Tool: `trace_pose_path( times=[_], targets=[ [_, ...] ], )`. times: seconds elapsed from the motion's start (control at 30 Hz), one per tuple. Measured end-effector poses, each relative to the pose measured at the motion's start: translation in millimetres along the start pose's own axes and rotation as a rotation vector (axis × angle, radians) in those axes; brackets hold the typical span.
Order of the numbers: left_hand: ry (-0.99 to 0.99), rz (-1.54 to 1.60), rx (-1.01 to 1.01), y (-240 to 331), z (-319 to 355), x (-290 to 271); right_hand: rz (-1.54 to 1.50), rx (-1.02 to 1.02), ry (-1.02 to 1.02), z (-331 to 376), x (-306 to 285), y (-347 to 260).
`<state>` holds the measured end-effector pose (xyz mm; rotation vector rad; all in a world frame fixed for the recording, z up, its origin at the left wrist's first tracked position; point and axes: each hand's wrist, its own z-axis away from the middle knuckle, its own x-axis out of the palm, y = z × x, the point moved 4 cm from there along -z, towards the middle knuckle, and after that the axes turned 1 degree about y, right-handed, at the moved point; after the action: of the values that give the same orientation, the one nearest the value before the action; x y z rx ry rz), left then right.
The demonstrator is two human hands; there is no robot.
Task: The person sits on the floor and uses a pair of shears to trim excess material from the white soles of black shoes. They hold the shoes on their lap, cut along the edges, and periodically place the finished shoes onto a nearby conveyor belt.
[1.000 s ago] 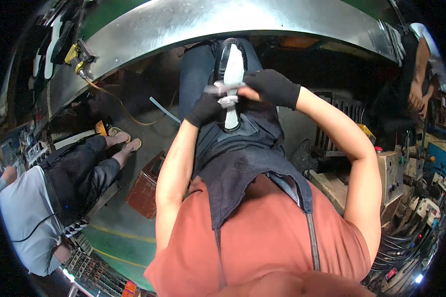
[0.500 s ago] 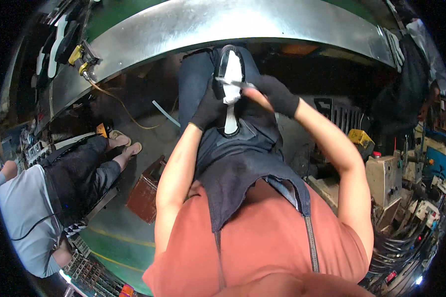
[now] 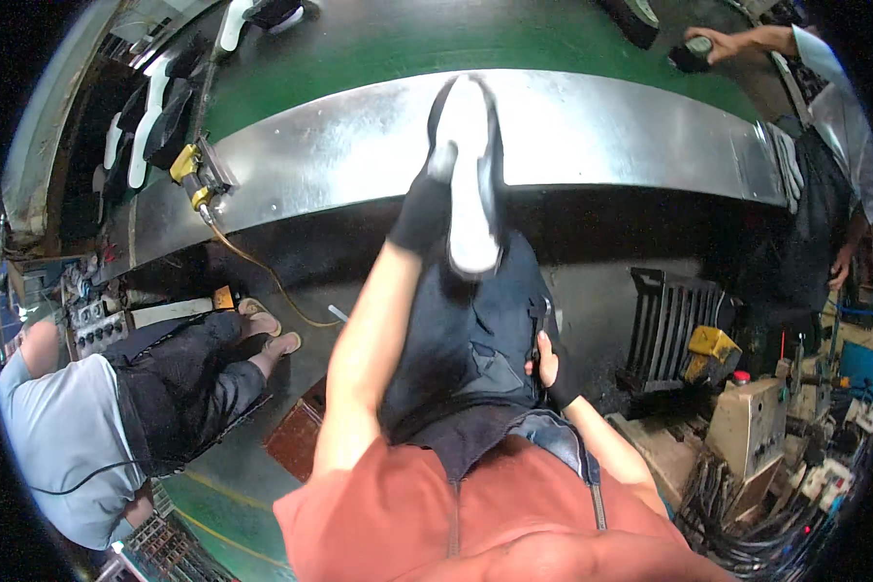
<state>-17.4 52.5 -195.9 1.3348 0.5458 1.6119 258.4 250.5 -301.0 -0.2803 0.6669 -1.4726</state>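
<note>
A black shoe upper with a white, sole-shaped face (image 3: 471, 228) turned up stretches from above my lap onto the metal bench edge. My left hand (image 3: 423, 209), in a black fingerless glove, grips it along its left side, thumb lying over the white face. My right hand (image 3: 551, 371), gloved alike, is low beside my right thigh with its fingers curled. A slim dark shape (image 3: 536, 315) shows just above those fingers; whether it is a tool in the hand or part of my clothing is unclear.
A metal bench edge (image 3: 611, 136) borders a green belt (image 3: 378, 82). At left lie a yellow air tool (image 3: 192, 179) on a hose and several shoe parts (image 3: 150, 126). Across the belt, another person's hand (image 3: 713, 47) holds a dark shoe. A seated person (image 3: 78, 417) is at left.
My left hand has carried the shoe up and forward, from my lap to over the bench edge. My right hand has left the shoe and dropped to my right thigh.
</note>
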Motion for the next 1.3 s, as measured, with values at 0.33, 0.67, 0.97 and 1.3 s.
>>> trace_pose_path(
  times=[0.33, 0.67, 0.97, 1.3],
  targets=[
    [-0.582, -0.877, 0.099, 3.3, -8.0, -2.9, 0.126, -0.039, -0.180, -103.5, 23.5, -101.7],
    [-0.266, -0.694, -0.577, -75.6, 132.4, -130.4, 0.352, -0.092, -0.308, -119.0, 40.8, -164.2],
    [-0.596, -0.851, -0.067, -113.9, 194.8, -144.0, 0.220, -0.074, -0.266, -103.2, 31.4, -78.5],
    [0.035, -0.329, -0.689, -119.1, 266.7, -126.9, 0.227, -0.120, -0.290, -75.6, 41.4, -67.6]
  ],
)
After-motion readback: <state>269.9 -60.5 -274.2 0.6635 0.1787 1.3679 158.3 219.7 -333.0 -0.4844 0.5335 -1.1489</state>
